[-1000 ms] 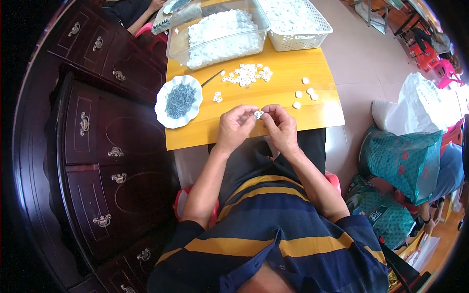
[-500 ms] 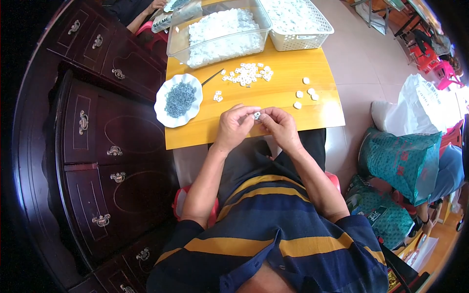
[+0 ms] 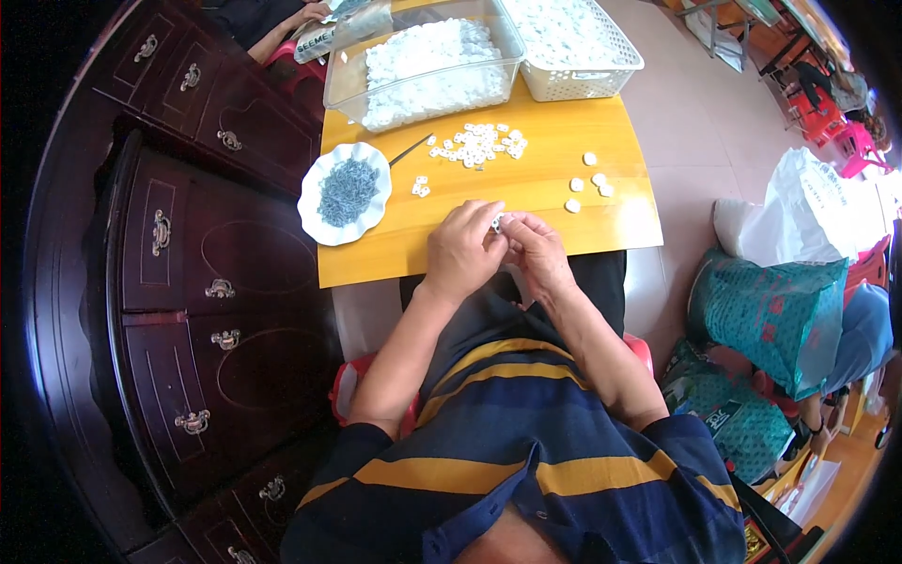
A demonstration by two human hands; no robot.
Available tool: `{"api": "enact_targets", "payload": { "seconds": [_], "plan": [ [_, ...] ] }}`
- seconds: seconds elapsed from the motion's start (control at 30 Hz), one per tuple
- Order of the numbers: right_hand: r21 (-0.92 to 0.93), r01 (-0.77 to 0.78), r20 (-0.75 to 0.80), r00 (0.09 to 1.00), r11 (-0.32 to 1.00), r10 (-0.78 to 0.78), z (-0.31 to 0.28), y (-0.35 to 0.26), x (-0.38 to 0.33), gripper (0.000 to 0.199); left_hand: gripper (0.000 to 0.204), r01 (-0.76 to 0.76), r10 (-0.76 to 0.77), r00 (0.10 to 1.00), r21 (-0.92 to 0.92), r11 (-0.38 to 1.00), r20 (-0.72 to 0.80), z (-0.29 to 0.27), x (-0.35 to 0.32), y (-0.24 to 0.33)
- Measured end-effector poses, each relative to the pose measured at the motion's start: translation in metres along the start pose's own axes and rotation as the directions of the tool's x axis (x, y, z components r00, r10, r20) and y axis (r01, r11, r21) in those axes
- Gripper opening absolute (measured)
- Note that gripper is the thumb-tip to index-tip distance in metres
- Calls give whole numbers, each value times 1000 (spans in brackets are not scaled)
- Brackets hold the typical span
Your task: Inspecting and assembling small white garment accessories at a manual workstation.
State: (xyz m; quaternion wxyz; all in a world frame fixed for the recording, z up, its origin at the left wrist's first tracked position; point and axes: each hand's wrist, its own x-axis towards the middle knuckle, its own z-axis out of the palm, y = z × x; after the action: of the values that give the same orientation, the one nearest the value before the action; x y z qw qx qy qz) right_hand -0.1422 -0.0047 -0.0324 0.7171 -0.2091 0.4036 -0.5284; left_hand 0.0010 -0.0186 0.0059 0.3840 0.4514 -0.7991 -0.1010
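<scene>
Over the near edge of the wooden table, my left hand (image 3: 464,246) and my right hand (image 3: 537,250) meet fingertip to fingertip. Pinched between them is a small white plastic piece (image 3: 497,223) with dark spots or holes. Ahead of my hands lies a loose pile of similar small white pieces with holes (image 3: 477,144), and a smaller cluster (image 3: 420,186) sits nearer my left hand. Several plain white rounded pieces (image 3: 577,185) rest to the right. A white scalloped dish (image 3: 309,209) at the left holds many small grey-blue pins or strips.
At the far side stand a clear plastic bin (image 3: 423,105) and a white perforated basket (image 3: 584,85), both full of white pieces. A dark thin tool (image 3: 411,149) lies beside the dish. Dark drawers (image 3: 235,254) line the left; stuffed bags (image 3: 766,310) stand on the right. Another person's hand (image 3: 308,13) shows at top left.
My left hand has turned, its back now more upward and its fingers curled over the small piece. My right hand has shifted slightly left and lower. The table items stay put.
</scene>
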Motion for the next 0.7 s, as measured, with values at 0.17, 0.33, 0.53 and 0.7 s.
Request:
{"api": "enact_targets", "payload": {
  "seconds": [0.17,0.33,0.53,0.7],
  "plan": [
    [145,-53,38,998,988,48,-1,-1,1,15,30,-11,11,1000,-4,1000,-8,4,-1,-6],
    [149,-46,-4,999,988,47,2,-4,-1,15,28,6,-4,999,-49,999,42,2,0,-4],
    [104,-6,-33,999,995,9,1,-3,-1,14,27,-9,12,998,-39,999,62,2,2,-2],
    [108,50,-94,995,993,-40,10,-5,-6,13,25,-26,29,998,-40,999,59,5,3,-2]
  ]
}}
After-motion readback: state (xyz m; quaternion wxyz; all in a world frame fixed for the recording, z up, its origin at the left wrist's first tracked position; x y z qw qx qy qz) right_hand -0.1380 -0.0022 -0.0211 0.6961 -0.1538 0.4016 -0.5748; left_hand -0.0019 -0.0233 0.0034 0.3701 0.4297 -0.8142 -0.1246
